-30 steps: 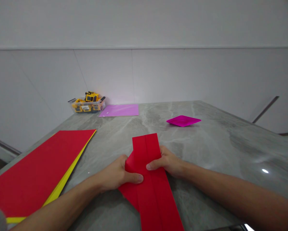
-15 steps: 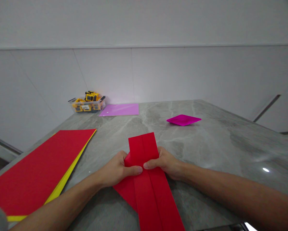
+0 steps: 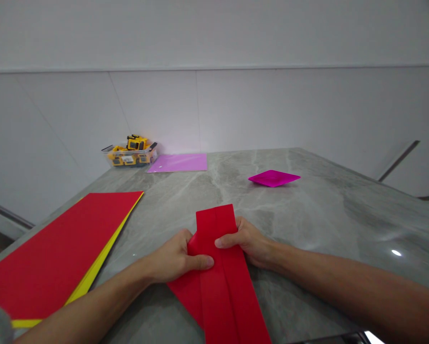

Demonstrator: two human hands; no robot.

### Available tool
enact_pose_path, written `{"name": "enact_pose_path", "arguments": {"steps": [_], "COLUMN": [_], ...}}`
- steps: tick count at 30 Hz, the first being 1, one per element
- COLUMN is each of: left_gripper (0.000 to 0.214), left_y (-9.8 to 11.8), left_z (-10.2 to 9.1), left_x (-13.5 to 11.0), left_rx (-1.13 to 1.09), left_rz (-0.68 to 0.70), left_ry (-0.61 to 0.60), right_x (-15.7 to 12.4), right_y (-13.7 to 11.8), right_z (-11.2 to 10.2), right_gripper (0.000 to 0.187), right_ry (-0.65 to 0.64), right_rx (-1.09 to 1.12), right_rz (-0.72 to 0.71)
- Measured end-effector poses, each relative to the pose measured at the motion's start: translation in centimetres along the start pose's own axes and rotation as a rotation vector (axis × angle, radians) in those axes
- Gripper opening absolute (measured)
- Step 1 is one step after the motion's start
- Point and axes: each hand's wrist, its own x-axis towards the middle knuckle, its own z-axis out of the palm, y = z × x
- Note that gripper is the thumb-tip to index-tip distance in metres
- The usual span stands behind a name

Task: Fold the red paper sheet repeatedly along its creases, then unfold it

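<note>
A folded sheet of red paper (image 3: 219,291) is held between my two hands, with a long strip standing out on top and creases running along its length. My left hand (image 3: 180,258) grips it from the left, thumb flat on the strip and fingers hidden behind. From the right, my right hand (image 3: 248,241) pinches it a little higher, its thumb also pressed on the strip. The paper's near end runs out of the picture at the bottom.
At left lies a stack of red and yellow paper (image 3: 67,243). Farther back are a clear box (image 3: 128,157) of yellow toy vehicles, a purple sheet (image 3: 180,163) and a magenta folded paper boat (image 3: 273,178). All stand on a grey marbled table (image 3: 322,210) against a wall.
The top end of the red paper has shifted slightly toward me and to the right. My left thumb has slid lower on the strip, and my right thumb now sits higher than it.
</note>
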Motion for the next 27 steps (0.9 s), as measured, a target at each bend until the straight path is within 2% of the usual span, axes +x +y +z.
{"name": "enact_pose_path", "arguments": {"steps": [5,10,14,16,27], "left_gripper": [0.021,0.025,0.031,0.032,0.026], "left_y": [0.03,0.04,-0.10,-0.06,-0.51], "left_z": [0.03,0.13,0.35,0.46,0.80], "left_x": [-0.07,0.18,0.69,0.78,0.48], "left_rx": [0.029,0.050,0.001,0.008,-0.027], "left_rz": [-0.003,0.020,0.044,0.054,0.063], "left_ry": [0.023,-0.023,0.108,0.136,0.020], "right_x": [0.08,0.26,0.36,0.34,0.18], "right_y": [0.00,0.14,0.10,0.04,-0.06], "right_z": [0.08,0.05,0.20,0.36,0.43], "right_gripper": [0.032,0.030,0.026,0.026,0.025], "right_ry": [-0.012,0.023,0.068,0.078,0.051], "right_rx": [0.019,0.013,-0.007,-0.007,0.043], "right_rz": [-0.004,-0.011,0.029,0.037,0.026]}}
